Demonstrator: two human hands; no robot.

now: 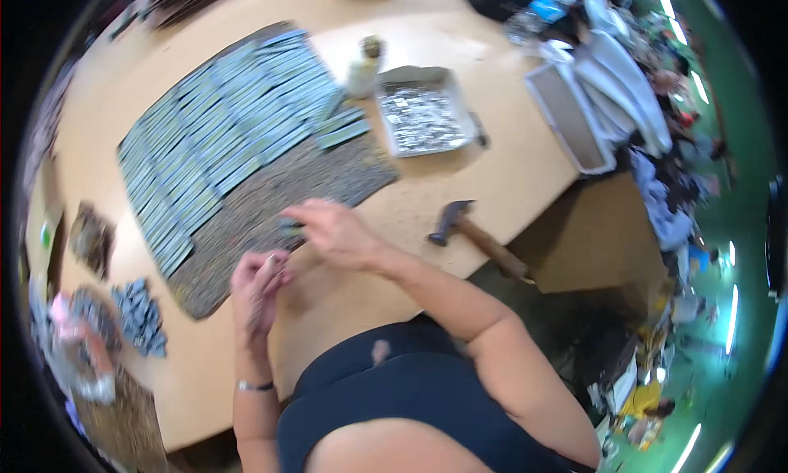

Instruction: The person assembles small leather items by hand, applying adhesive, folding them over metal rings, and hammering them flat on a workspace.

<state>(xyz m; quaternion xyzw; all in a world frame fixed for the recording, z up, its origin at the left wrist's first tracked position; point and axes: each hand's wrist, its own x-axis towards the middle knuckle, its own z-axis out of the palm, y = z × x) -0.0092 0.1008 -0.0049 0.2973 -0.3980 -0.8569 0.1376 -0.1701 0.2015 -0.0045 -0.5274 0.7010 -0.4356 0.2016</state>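
My right hand point(332, 233) is closed in a pinch over the near edge of a brown, rough-textured mat, with a small dark greenish piece point(289, 226) at its fingertips, blurred. Just left and nearer to me, my left hand point(261, 286) has its thumb and fingers pressed together; a tiny pale glint shows there, too small to name. Rows of narrow blue-green strips point(238, 112) cover the far part of the mat point(271, 206), lying close side by side. Beyond my right hand stands a white box point(397, 151) filled with small silvery metal pieces point(420, 116).
A hammer point(486, 241) lies at the table's right edge, its handle sticking out. A glue-like bottle point(363, 72) stands beside the box. Blue-grey scraps point(139, 317) and a brown bundle point(90, 239) are at left. A shallow white tray point(568, 116) sits at the right edge near cardboard point(603, 243).
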